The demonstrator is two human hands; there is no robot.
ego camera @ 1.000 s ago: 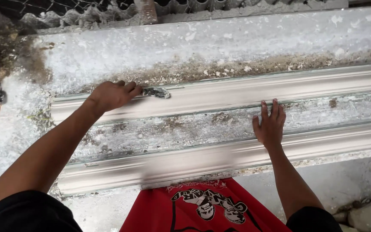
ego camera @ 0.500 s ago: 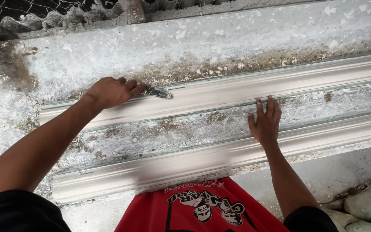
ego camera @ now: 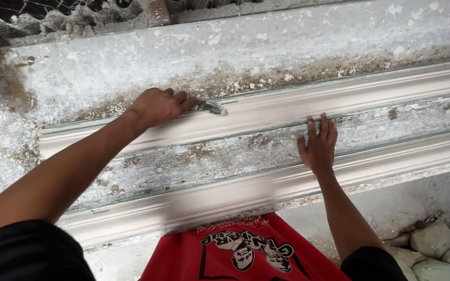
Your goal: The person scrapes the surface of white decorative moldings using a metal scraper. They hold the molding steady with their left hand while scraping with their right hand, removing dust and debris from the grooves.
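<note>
left hand [ego camera: 156,105]: arm stretched far-left to centre, fist closed around the handle of a small plaster-caked metal scraper [ego camera: 210,107]
scraper: blade points right, tip resting on the far long white moulded plaster strip [ego camera: 339,96]
right hand [ego camera: 319,147]: palm down, fingers straight and narrowly spread, flat on the speckled bench surface [ego camera: 235,151] between far strip and near white plaster moulding strip [ego camera: 246,190]
right arm: nearly straight, reaching away from red printed shirt [ego camera: 240,252]
</note>
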